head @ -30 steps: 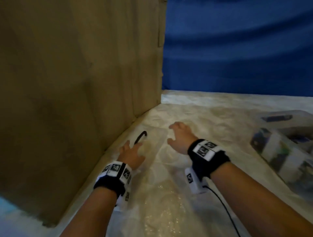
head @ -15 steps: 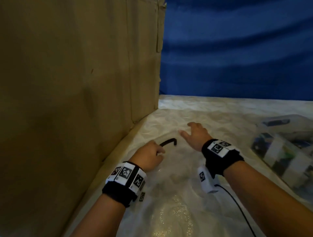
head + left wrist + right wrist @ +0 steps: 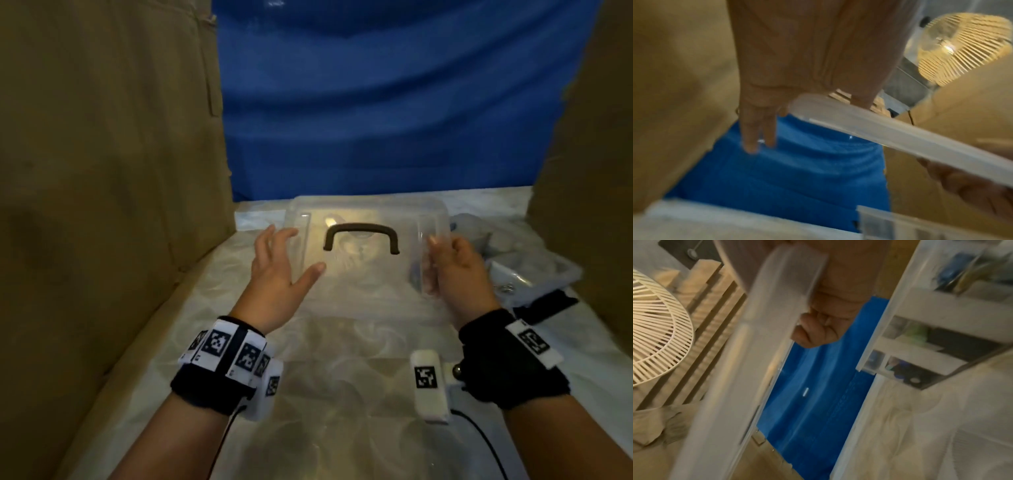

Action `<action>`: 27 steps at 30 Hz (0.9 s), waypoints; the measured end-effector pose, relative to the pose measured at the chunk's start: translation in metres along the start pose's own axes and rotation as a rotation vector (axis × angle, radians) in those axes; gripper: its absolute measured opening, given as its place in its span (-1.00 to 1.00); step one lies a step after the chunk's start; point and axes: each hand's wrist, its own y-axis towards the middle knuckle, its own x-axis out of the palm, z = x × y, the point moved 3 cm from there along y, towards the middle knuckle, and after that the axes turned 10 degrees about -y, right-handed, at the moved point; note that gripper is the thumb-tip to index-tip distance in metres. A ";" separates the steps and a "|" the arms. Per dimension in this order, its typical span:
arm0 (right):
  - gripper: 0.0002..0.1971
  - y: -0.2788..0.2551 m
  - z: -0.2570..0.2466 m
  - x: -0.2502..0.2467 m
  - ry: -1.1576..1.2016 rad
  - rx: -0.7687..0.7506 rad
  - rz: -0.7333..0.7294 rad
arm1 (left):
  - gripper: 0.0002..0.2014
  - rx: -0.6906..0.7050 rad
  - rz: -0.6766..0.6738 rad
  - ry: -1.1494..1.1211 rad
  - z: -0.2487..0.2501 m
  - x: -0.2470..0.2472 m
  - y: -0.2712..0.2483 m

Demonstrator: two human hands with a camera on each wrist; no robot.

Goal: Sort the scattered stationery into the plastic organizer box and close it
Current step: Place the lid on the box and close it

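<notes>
A clear plastic lid (image 3: pixel 366 274) with a black handle (image 3: pixel 361 236) is held up above the table, in the middle of the head view. My right hand (image 3: pixel 435 253) grips its right edge, fingers curled round the rim (image 3: pixel 813 331). At the lid's left edge is my left hand (image 3: pixel 294 250), fingers straight and spread, thumb against the plastic; in the left wrist view the lid's edge (image 3: pixel 900 138) runs between thumb and fingers. The organizer box (image 3: pixel 534 274) lies at the right, partly behind my right hand; its compartments (image 3: pixel 941 337) hold stationery.
Cardboard walls stand at the left (image 3: pixel 102 205) and the right (image 3: pixel 589 205). A blue cloth (image 3: pixel 376 120) hangs at the back. The table (image 3: pixel 342 377) has a pale patterned cover. A black strap-like thing (image 3: pixel 544 305) lies beside the box.
The lid lay at the left by the cardboard wall, where my left hand took its handle. Now it is raised at the centre, my right hand grips its edge, and my left hand has opened.
</notes>
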 end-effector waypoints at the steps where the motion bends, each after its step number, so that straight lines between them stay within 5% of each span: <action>1: -0.73 -0.003 0.005 -0.008 0.031 0.007 0.038 | -0.34 -0.044 -0.004 -0.106 0.001 0.008 0.005; 8: -0.83 0.002 0.024 -0.074 -0.098 0.021 0.385 | -0.26 -0.042 -0.121 -0.352 0.031 0.074 0.060; 12: -0.51 0.010 0.040 -0.103 -0.309 0.141 0.524 | -0.24 -0.110 -0.157 -0.353 0.046 0.108 0.095; 16: -0.39 0.018 0.055 -0.116 -0.426 0.275 0.519 | -0.48 -0.151 -0.164 -0.355 0.057 0.141 0.131; 21: -0.37 0.033 0.069 -0.114 -0.376 0.323 0.444 | -0.39 -0.216 -0.101 -0.337 0.052 0.178 0.168; 27: -0.35 0.037 0.076 -0.104 -0.311 0.270 0.403 | -0.39 -0.298 -0.212 -0.237 0.031 0.212 0.188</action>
